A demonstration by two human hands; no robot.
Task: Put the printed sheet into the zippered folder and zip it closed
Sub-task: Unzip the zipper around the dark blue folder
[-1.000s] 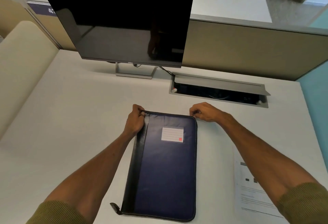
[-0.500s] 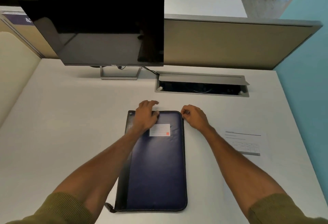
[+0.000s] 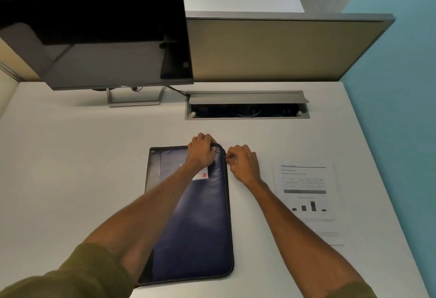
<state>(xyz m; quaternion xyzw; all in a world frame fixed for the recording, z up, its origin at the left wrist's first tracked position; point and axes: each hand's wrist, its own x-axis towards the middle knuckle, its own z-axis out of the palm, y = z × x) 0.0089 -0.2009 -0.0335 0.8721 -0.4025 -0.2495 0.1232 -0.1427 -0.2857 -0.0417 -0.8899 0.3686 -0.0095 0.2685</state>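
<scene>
**Folder zip being worked, sheet waiting**

White desk (image 3: pixel 70 156), cubicle, dark monitor (image 3: pixel 94 38) at 11 o'clock. Navy zippered folder (image 3: pixel 200 227), smooth, rounded corners, long axis 12-to-6. Left hand (image 3: pixel 200 154) flat, pressing far corner. Right hand (image 3: pixel 243 163) pinched at folder's edge, presumably on zip pull; pull itself not visible. Printed sheet (image 3: pixel 306 191) flat at 3 o'clock, nearer right hand, well outside folder.
</scene>
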